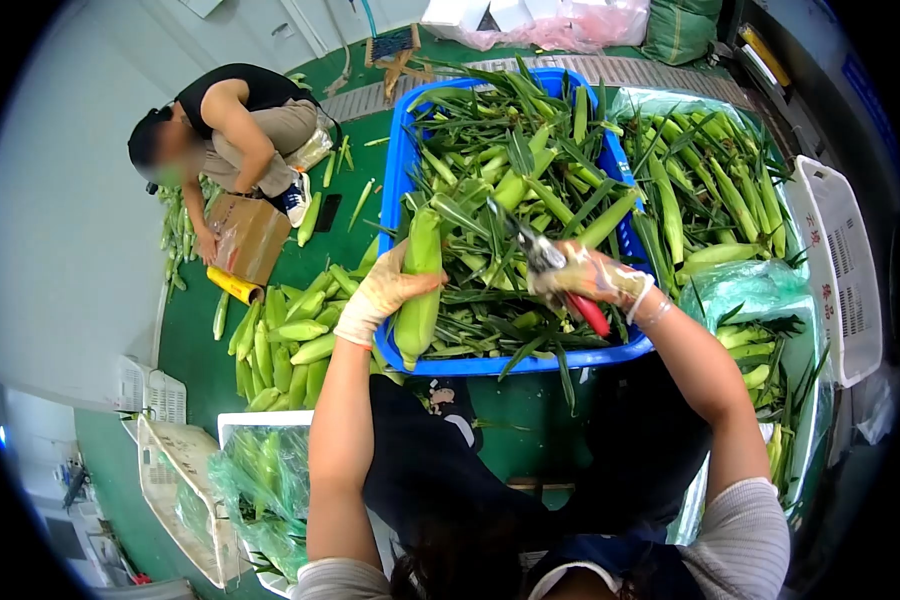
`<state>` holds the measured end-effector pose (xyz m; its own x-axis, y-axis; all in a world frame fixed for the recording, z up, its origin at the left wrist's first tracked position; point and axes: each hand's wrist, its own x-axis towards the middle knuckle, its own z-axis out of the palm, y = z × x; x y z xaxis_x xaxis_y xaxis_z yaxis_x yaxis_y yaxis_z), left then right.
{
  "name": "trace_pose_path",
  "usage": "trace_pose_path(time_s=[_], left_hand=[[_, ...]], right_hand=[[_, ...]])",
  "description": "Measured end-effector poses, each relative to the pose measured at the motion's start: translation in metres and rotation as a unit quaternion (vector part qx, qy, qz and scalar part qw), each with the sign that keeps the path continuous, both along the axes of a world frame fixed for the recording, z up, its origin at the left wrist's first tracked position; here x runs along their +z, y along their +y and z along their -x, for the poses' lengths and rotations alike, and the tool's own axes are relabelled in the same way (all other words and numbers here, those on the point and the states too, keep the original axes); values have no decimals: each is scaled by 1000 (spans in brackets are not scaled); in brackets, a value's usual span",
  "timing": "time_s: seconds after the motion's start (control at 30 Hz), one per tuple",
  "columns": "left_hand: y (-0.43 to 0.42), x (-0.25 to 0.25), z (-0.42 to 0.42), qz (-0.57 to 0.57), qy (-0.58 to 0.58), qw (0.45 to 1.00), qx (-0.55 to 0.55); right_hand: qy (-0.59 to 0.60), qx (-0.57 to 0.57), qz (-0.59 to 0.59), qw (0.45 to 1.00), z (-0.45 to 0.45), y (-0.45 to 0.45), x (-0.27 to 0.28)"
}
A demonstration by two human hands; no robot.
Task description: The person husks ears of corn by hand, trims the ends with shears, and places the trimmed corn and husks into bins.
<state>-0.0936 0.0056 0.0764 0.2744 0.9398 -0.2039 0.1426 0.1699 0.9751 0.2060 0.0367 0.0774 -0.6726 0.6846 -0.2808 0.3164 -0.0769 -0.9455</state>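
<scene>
My left hand [380, 292], in a pale glove, is closed around an ear of corn [422, 265] in its green husk. The ear stands nearly upright over the left side of a blue tub [395, 160]. Gloved as well, my right hand [590, 275] grips pruning shears [542, 252] with a red handle, their blades pointing up and left. A gap separates the shears from the ear. Cut leaves and husk trimmings [500, 325] fill the tub, with some ears among them.
A pile of husked ears [295, 345] lies on the green floor at left. Beyond it a co-worker [240, 130] crouches by a cardboard box [245, 235]. At right, corn [705, 190] lies in a plastic-lined box beside a white crate [840, 270]. Another crate [175, 490] stands lower left.
</scene>
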Motion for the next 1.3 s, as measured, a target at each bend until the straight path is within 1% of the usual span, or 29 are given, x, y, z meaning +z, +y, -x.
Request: trace_pose_path(time_s=[0.03, 0.1, 0.13, 0.17, 0.23, 0.27, 0.3, 0.37, 0.43, 0.47, 0.5, 0.57, 0.6, 0.63, 0.7, 0.73, 0.8, 0.83, 0.87, 0.9, 0.97, 1.0, 1.07, 1.1, 1.13, 1.17, 1.23, 1.27, 1.3], left_hand=[[0, 2, 3, -3, 3, 1000, 2], [0, 3, 5, 11, -115, 988, -106], [1, 1, 4, 21, -93, 986, -139], [0, 0, 3, 24, -92, 985, -141], [-3, 0, -3, 99, -129, 968, -193], [-2, 1, -8, 106, -130, 964, -208], [0, -11, -9, 121, -141, 956, -227], [3, -17, -14, 137, -155, 946, -251], [-5, -5, -17, 143, -176, 951, -210], [-5, -1, -21, 141, -201, 955, -167], [-2, -7, -12, 125, -171, 965, -153], [2, -13, 13, 205, -88, 970, -92], [-3, -8, 16, 195, -91, 977, 9], [-10, -6, 16, 184, -98, 972, 110], [-8, -11, 27, 183, -188, 962, 74], [-8, -13, 21, 174, -204, 963, 14], [-18, -4, -7, 150, -200, 965, -75], [-22, -5, -22, 154, -216, 957, -118], [-23, -5, -32, 151, -218, 952, -151], [-25, -6, -45, 150, -221, 945, -187], [-35, -3, -46, 182, -208, 950, -148], [-35, -11, -31, 213, -219, 944, -122], [-37, -10, 11, 157, -141, 977, -15], [-36, -16, 43, 124, -71, 989, 50], [-29, -28, 88, 126, -92, 984, 83], [-39, -12, 90, 87, 20, 964, 249], [-30, -52, 171, 34, 25, 944, 327], [-26, -75, 199, -3, 181, 911, 370], [-23, -97, 221, -42, 330, 853, 403]], right_hand=[[-29, 65, -16, 997, -3, -2, 0], [21, 103, -22, 994, 1, -11, -4], [-30, 114, -37, 992, 3, -12, 2], [-23, 108, 2, 994, 6, -13, 2], [57, 126, 44, 989, 15, -10, -9], [116, 135, 123, 976, 15, -11, -9], [139, 120, 102, 978, 18, -12, -6], [117, 174, 87, 974, 19, 5, -25], [147, 48, 201, 967, 21, -1, 0], [177, -46, 203, 962, 25, 5, 0], [205, -140, 202, 947, 25, 11, -4], [237, -201, 146, 939, 10, 26, -7], [205, -199, 108, 952, 3, 42, -24], [167, -194, 53, 965, -2, 33, -9], [125, -203, -3, 971, -3, 28, -27], [120, -250, -31, 960, 6, 8, -11], [152, -187, 21, 970, 22, 16, -47], [183, -223, 85, 954, 35, 3, -31], [224, -193, 72, 952, 42, 2, -30], [194, -211, 70, 955, 50, 5, -32], [235, -301, 29, 924, 59, 18, -13], [191, -381, -66, 902, 63, 44, -14], [243, -438, -21, 865, 36, 61, 38], [139, -494, -192, 837, 36, 106, 21], [42, -403, -129, 905, 12, 112, 43], [69, -344, -10, 937, -27, 81, 74], [-41, -378, -223, 897, -72, 75, 51], [-43, -411, -171, 894, -99, 62, 38], [-66, -429, -146, 889, -136, 29, 34]])
